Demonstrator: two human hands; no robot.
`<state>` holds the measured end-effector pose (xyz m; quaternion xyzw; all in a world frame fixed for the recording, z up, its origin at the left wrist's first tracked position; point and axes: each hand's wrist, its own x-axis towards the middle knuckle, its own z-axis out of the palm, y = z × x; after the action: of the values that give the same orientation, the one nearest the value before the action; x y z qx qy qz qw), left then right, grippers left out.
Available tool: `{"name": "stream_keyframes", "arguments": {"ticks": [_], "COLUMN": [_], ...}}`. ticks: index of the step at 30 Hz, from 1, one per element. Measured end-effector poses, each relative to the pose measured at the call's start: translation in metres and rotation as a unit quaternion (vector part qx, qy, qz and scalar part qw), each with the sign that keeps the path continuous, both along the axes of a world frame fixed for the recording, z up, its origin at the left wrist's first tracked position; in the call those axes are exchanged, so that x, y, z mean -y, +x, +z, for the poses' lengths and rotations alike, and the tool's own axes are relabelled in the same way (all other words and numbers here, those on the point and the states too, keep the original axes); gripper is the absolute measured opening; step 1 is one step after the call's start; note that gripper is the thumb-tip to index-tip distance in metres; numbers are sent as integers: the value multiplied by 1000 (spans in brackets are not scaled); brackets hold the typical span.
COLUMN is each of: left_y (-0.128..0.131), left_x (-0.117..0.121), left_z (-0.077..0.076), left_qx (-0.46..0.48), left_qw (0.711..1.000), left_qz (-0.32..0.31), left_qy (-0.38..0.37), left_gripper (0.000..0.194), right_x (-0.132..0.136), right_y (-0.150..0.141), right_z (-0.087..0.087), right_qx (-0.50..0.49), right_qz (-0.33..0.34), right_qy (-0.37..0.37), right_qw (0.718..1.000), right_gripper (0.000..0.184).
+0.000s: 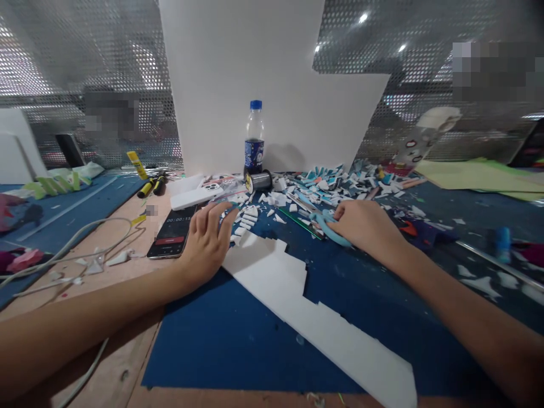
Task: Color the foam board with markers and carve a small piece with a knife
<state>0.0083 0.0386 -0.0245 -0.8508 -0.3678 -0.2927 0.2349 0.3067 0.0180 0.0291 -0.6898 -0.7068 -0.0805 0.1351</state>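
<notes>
My left hand [208, 241] hovers or rests by the upper end of a white foam board piece [276, 277], its curved fingers apart and nothing visible in them. Small cut white strips [246, 218] lie just beyond its fingertips. The board piece has a stepped, jagged right edge and runs diagonally over a blue mat [212, 351]. On the right, my right hand [365, 229] is closed on the light-blue handles of a pair of scissors [329, 228], whose blades point away toward the scraps. A thin green stick [301, 222] lies beside the scissors.
A phone showing a timer [169, 235] and a white phone [195, 196] lie at the left. A soda bottle [254, 141] and a wire spool [260, 181] stand before a large white board [238, 62]. A scrap heap [327, 184] spreads behind the scissors. A cable [68, 243] crosses the left.
</notes>
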Motion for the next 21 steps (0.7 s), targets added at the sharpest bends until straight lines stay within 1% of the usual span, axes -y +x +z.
{"name": "stream_keyframes", "arguments": {"ticks": [2,3,6,8,11,12,14,15,17,18,19,20,21], "left_y": [1,1,1,0,0,1,3,4,5,5,5,4,2], "left_x": [-4,-6,-11,-14,-18,-18,-18,-17,-16,-16,-16,-17,-19], "left_z": [0,1,3,4,5,5,6,7,10,13,16,19,23], "left_qx": [-9,-15,-35,-49,-66,-70,-76,-76,-68,-59,-46,-28,-7], "left_qw": [999,997,986,974,967,965,963,962,960,959,956,954,950], "left_qz": [-12,-10,19,29,8,-1,-16,-22,-31,-35,-40,-46,-51], "left_qy": [-46,-71,-165,-221,-247,-252,-259,-261,-270,-277,-285,-296,-308], "left_gripper": [27,27,42,45,39,36,32,30,28,26,25,23,22], "right_x": [1,2,3,1,-3,-4,-2,0,7,12,16,20,23], "right_y": [-3,-5,-9,-7,-2,-1,-2,-4,-13,-19,-25,-31,-37], "right_z": [4,6,9,6,-2,-3,-4,-2,4,7,9,10,10], "right_qx": [-3,-5,-14,-16,-13,-17,-34,-51,-98,-158,-244,-341,-443], "right_qz": [-38,-50,-61,-63,-59,-47,-4,27,83,116,154,194,232], "right_qy": [-12,-22,-42,-45,-37,-18,42,82,130,146,135,78,-18], "right_qw": [999,998,997,997,997,999,999,995,983,970,948,916,866], "right_gripper": [15,13,16,18,23,25,30,30,25,22,22,26,31]}}
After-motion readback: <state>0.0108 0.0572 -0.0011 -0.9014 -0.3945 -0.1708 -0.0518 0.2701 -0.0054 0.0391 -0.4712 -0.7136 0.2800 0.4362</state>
